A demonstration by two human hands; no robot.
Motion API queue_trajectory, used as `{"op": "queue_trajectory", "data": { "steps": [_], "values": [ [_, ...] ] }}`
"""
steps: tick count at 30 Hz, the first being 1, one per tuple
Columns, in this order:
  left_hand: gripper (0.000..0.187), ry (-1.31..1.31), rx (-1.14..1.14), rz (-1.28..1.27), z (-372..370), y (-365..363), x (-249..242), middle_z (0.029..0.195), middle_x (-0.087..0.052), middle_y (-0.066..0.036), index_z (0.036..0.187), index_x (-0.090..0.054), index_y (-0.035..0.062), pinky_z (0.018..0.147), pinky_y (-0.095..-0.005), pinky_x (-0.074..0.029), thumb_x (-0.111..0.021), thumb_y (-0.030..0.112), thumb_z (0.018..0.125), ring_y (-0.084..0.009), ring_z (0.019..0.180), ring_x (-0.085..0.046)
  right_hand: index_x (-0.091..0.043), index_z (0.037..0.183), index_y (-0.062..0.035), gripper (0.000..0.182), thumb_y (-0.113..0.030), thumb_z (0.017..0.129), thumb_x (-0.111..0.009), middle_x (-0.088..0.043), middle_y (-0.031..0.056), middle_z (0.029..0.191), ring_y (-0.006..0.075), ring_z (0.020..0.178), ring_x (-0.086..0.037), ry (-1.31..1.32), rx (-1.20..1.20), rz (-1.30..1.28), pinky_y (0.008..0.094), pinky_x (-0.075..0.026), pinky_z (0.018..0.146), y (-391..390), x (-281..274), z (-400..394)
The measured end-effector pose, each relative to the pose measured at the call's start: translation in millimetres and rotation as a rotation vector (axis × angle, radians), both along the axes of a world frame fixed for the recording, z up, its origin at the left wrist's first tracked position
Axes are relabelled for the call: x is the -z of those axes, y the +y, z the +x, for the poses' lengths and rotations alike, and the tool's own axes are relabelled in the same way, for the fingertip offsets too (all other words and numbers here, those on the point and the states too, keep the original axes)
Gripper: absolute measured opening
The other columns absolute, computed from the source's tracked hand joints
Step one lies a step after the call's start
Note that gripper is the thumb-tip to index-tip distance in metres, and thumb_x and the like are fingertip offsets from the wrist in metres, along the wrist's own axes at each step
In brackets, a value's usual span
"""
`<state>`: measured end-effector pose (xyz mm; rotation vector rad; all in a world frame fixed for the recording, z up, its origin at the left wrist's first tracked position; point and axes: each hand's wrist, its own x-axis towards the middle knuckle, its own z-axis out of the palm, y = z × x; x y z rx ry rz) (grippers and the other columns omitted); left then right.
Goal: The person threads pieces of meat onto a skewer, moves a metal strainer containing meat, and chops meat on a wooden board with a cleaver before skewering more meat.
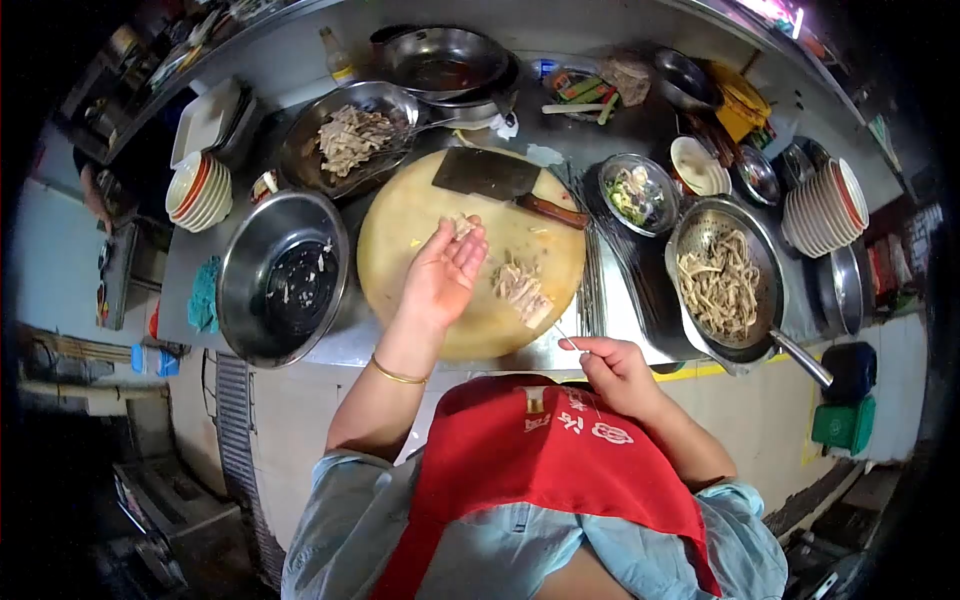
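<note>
Over the left part of the round cutting board (400, 290), my left hand (446, 270) is palm up with its fingers curled round a few pale meat slices (462, 228). My right hand (612, 368) is at the board's front edge, pinching the end of a thin skewer (562, 332). The skewer reaches up to several meat pieces (522, 292) on the board; whether they are threaded on it is hard to tell. A cleaver (485, 175) with a wooden handle lies flat across the back of the board.
Left of the board stands a steel basin (285, 280) with scraps; behind it, a pan of sliced meat (355, 140). Many skewers (592, 290) lie right of the board. Farther right are a vegetable bowl (638, 195), a colander of meat strips (720, 285) and stacked bowls (825, 208).
</note>
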<state>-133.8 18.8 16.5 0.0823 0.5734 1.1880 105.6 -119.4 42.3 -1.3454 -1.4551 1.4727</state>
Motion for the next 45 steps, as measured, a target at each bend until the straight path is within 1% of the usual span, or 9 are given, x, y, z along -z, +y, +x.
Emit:
{"op": "queue_trajectory", "data": {
  "steps": [11,17,19,22,26,30,37,43,45],
  "values": [
    [0.020,0.159,-0.142,0.055,-9.8,-18.8,-5.9,0.097,-0.062,-0.006,0.099,-0.059,0.0064,0.084,-0.0299,-0.049,-0.058,0.025,0.089,-0.0151,0.090,-0.059,-0.061,0.112,0.0001,0.027,-0.002,0.089,-0.048,-0.050,-0.0047,0.066,0.0025,0.058,-0.039,-0.017,-0.117,0.056,0.0191,-0.037,0.053,5.6,-0.9,-2.4],
    [0.017,0.099,-0.147,0.177,-7.2,-22.3,-9.4,0.098,-0.062,-0.006,0.098,-0.060,0.0079,0.083,-0.0301,-0.049,-0.058,0.023,0.090,-0.0154,0.088,-0.058,-0.061,0.111,-0.0002,0.027,-0.002,0.089,-0.047,-0.055,-0.0011,0.069,0.0046,0.061,-0.044,-0.019,-0.089,0.178,0.0205,-0.040,0.057,3.7,2.3,-4.1],
    [0.012,0.054,-0.182,0.113,-3.6,-22.8,-16.3,0.096,-0.063,-0.008,0.093,-0.061,0.0089,0.082,-0.0316,-0.050,-0.060,0.020,0.088,-0.0181,0.088,-0.059,-0.062,0.111,-0.0005,0.027,-0.002,0.088,-0.047,-0.052,-0.0020,0.064,0.0039,0.057,-0.042,0.030,-0.047,0.085,0.0202,-0.039,0.055,-0.1,0.5,-3.9],
    [0.012,0.048,-0.179,0.108,1.0,-22.2,-18.1,0.096,-0.063,-0.008,0.092,-0.060,0.0078,0.082,-0.0315,-0.051,-0.059,0.019,0.089,-0.0179,0.088,-0.059,-0.062,0.110,-0.0008,0.026,-0.002,0.088,-0.048,-0.051,-0.0017,0.063,0.0038,0.057,-0.042,-0.010,-0.043,0.141,0.0205,-0.038,0.054,-0.2,0.4,-2.0],
    [0.018,0.105,-0.148,0.153,6.3,-23.6,-18.6,0.098,-0.061,-0.007,0.100,-0.058,0.0068,0.083,-0.0298,-0.050,-0.058,0.021,0.089,-0.0162,0.090,-0.058,-0.063,0.109,-0.0007,0.026,-0.002,0.088,-0.048,-0.050,-0.0008,0.061,0.0041,0.056,-0.042,-0.057,-0.044,0.162,0.0200,-0.039,0.053,2.0,-1.3,2.0],
    [0.013,0.172,-0.123,0.219,7.0,-20.5,-24.2,0.094,-0.062,-0.007,0.094,-0.059,0.0071,0.080,-0.0307,-0.051,-0.058,0.020,0.090,-0.0170,0.086,-0.060,-0.063,0.109,-0.0012,0.026,-0.003,0.087,-0.049,-0.059,0.0046,0.068,0.0060,0.061,-0.049,-0.086,-0.055,0.133,0.0214,-0.043,0.059,2.9,-7.8,10.1],
    [0.017,0.333,-0.084,0.324,8.1,-24.3,-27.9,0.087,-0.063,-0.009,0.093,-0.058,0.0051,0.074,-0.0293,-0.052,-0.059,0.022,0.090,-0.0169,0.077,-0.061,-0.063,0.108,-0.0007,0.025,-0.002,0.088,-0.049,-0.059,0.0042,0.069,0.0062,0.062,-0.049,-0.087,-0.042,0.209,0.0214,-0.043,0.060,4.5,-10.1,7.7],
    [0.016,0.476,-0.176,0.286,17.3,-28.5,-33.0,0.093,-0.064,-0.011,0.100,-0.058,0.0046,0.075,-0.0328,-0.052,-0.054,0.018,0.092,-0.0199,0.081,-0.063,-0.061,0.111,0.0004,0.026,-0.003,0.089,-0.049,-0.066,0.0052,0.080,0.0068,0.070,-0.055,-0.022,-0.039,0.128,0.0216,-0.046,0.067,4.1,-9.3,4.4],
    [0.018,0.385,-0.193,0.293,17.1,-26.9,-38.2,0.094,-0.064,-0.011,0.101,-0.058,0.0042,0.075,-0.0331,-0.052,-0.053,0.019,0.092,-0.0206,0.083,-0.063,-0.061,0.110,0.0009,0.025,-0.004,0.088,-0.050,-0.068,0.0085,0.086,0.0084,0.075,-0.058,-0.085,-0.073,0.205,0.0219,-0.046,0.071,7.1,-5.3,8.4]
  ]
}}
